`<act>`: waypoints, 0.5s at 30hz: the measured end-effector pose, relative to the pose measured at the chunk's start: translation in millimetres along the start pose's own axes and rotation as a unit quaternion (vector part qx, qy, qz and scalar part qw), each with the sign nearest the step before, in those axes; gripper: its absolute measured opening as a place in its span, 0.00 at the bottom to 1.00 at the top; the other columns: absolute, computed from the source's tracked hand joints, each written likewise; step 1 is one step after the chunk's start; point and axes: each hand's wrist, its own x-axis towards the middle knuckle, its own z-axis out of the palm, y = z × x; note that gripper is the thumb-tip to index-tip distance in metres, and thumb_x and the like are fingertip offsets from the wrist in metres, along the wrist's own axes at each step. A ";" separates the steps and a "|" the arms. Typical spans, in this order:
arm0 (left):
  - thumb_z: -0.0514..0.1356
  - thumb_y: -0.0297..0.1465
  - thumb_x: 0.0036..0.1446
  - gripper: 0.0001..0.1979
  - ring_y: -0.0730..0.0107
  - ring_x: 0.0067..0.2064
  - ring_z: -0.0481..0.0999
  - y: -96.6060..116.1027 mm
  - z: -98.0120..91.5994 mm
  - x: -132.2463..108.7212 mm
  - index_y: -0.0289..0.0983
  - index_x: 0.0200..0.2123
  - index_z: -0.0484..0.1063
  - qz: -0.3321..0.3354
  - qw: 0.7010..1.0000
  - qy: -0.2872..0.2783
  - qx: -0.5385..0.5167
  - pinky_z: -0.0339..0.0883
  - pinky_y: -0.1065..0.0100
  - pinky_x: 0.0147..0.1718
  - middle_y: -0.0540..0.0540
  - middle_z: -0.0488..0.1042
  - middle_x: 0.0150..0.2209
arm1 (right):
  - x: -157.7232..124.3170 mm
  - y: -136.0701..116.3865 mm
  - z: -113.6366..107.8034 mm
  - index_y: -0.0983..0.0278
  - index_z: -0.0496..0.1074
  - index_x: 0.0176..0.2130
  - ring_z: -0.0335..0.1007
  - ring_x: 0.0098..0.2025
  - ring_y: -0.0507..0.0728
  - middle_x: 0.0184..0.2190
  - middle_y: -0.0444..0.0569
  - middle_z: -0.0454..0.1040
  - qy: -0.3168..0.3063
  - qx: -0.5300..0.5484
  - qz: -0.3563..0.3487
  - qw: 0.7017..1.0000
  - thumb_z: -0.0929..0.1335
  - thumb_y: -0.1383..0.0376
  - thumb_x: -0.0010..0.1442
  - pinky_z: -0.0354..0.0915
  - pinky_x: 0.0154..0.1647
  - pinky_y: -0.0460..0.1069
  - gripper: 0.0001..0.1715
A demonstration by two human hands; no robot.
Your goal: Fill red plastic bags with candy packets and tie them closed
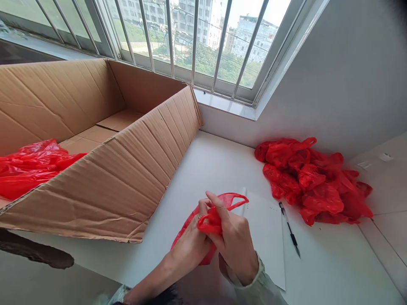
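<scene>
A red plastic bag (pixel 211 219) is bunched up between my two hands above the table. My left hand (pixel 194 237) is closed around part of it, with red film showing behind the wrist. Fingers of my right hand (pixel 234 232) are curled on the twisted middle of the bag, close against the left fingers. One handle loop sticks out to the right beyond the fingertips. Just right of my right hand, a white paper sheet (pixel 267 245) lies flat, partly covered by the hand and sleeve. A black pen (pixel 290 231) lies by its right edge.
A large open cardboard box (pixel 152 152) fills the left side, with red plastic bags (pixel 38 163) inside. Against the wall at right sits a heap of crumpled red bags (pixel 314 182). Behind is a barred window (pixel 193 46) above a sill (pixel 225 103). All rests on a white table (pixel 219 156).
</scene>
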 end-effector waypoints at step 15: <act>0.60 0.33 0.58 0.15 0.72 0.32 0.68 1.3 -26.7 12.0 0.43 0.47 0.61 -0.055 0.948 -0.174 -0.260 0.62 0.71 0.33 0.52 0.68 0.27 | 2.3 37.8 20.4 0.62 0.58 0.26 0.50 0.24 0.48 0.21 0.38 0.57 0.057 0.303 0.243 0.920 0.64 0.50 0.62 0.53 0.24 0.44 0.22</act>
